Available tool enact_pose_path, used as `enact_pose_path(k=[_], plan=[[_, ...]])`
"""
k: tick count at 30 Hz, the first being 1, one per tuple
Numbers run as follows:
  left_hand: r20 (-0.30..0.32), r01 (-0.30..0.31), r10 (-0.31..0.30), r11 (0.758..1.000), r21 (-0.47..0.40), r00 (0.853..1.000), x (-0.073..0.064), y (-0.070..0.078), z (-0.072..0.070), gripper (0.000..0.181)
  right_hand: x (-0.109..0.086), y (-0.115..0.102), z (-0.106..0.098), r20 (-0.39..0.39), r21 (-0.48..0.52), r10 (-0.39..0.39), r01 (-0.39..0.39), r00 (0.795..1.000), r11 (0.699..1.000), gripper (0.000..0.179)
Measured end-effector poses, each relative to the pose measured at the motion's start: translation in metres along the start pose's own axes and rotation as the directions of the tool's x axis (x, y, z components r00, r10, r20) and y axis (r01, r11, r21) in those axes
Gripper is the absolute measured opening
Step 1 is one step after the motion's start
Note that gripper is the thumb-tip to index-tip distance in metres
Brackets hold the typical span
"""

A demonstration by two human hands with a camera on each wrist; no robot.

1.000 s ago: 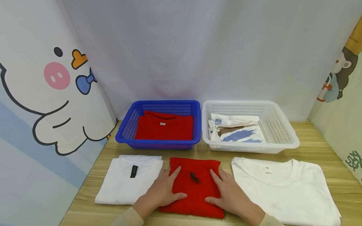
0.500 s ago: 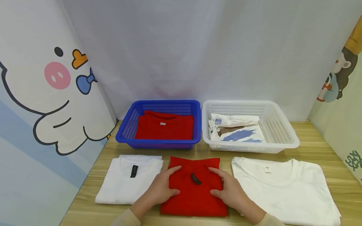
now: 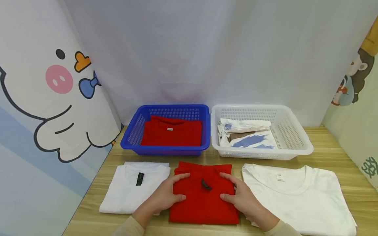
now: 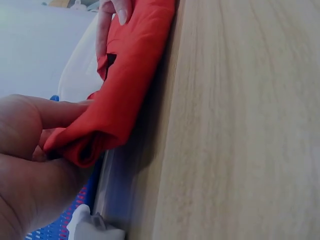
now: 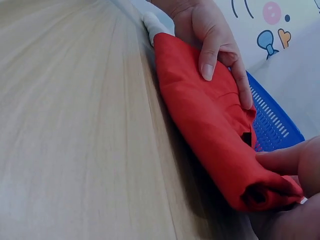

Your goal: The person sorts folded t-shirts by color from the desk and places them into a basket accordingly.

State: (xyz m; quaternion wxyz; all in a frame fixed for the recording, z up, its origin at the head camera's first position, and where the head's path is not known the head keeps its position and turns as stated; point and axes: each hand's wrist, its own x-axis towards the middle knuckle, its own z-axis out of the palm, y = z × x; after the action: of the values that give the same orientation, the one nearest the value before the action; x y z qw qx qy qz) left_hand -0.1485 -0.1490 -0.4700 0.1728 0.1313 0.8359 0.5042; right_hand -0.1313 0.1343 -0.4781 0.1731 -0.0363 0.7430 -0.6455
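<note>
A folded red T-shirt (image 3: pixel 203 208) with a black neck label (image 3: pixel 206 185) is at the front middle in the head view. At its left edge, my left hand (image 3: pixel 164 195) grips the cloth, thumb on top and other fingers curled at the side. My right hand (image 3: pixel 244 197) holds the opposite edge the same way. Both wrist views show the folded side edge of the red T-shirt (image 4: pixel 122 90) pinched between thumb and fingers, with a dark shadow on the wood beneath it. The fingers under the cloth are partly hidden.
A blue basket (image 3: pixel 165 150) with a folded red T-shirt inside stands behind, beside a white basket (image 3: pixel 262 152) holding printed white clothes. A folded white T-shirt (image 3: pixel 127 193) lies on the left, and a larger white T-shirt (image 3: pixel 301 200) on the right.
Both hands have gone from lying on the red T-shirt to gripping its sides. The shirt has shifted slightly forward, toward the baskets, and its label has changed angle.
</note>
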Motion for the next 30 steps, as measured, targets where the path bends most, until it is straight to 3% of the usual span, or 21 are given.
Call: enact_pose_path(k=[6,16,23,30], plan=[[0.007,-0.049,0.048,0.998,0.025,0.999,-0.001,0.004,-0.009,0.068,-0.002,-0.007,0.000,-0.034,0.023,-0.015,0.016,0.999,1.000,0.065],[0.028,-0.079,0.085,0.982,-0.170,0.996,-0.014,0.030,-0.030,0.069,-0.010,-0.041,-0.005,-0.020,0.116,-0.044,0.046,0.999,0.992,0.066],[0.011,-0.067,0.071,0.975,-0.214,0.997,-0.020,0.052,-0.048,0.068,-0.012,-0.069,-0.008,-0.026,0.037,-0.099,0.100,0.995,0.994,0.065],[-0.019,-0.112,0.112,0.951,-0.289,0.994,-0.017,0.063,-0.071,0.068,0.002,-0.094,-0.008,0.006,0.097,-0.152,0.150,0.988,0.984,0.066]])
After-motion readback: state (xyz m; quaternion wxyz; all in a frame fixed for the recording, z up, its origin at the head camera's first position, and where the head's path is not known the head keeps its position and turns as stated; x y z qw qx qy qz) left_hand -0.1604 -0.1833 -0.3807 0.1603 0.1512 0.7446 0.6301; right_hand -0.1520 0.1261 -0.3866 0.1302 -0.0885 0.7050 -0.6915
